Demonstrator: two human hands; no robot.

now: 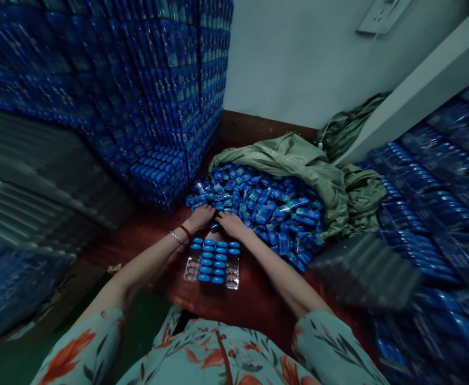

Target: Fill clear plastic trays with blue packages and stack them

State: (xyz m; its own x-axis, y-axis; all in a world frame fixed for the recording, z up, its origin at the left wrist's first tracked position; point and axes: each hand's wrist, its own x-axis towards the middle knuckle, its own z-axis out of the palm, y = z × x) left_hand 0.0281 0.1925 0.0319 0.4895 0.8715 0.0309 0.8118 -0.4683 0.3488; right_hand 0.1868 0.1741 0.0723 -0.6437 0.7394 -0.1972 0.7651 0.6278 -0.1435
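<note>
Both hands reach forward to the near edge of a pile of blue packages [264, 206]. My left hand [201, 216], with a red bead bracelet and a light bangle on its wrist, touches the pile; its fingertips are too small to make out. Close beside it is my right hand [231, 223], its fingers over a dark item [215, 227]; whether they grip it is unclear. Nearer my body lies a clear moulded tray [232, 270]. Blue oval pieces [206, 262] fill its far row and middle columns, while several cups at its left and right sides hold none.
Tall stacks of blue packages [170, 107] rise at the left, with more stacks [414, 198] at the right. Grey ribbed trays [25, 214] stand at the left, another stack [366, 270] at the right. Green sacking [298, 155] borders the pile.
</note>
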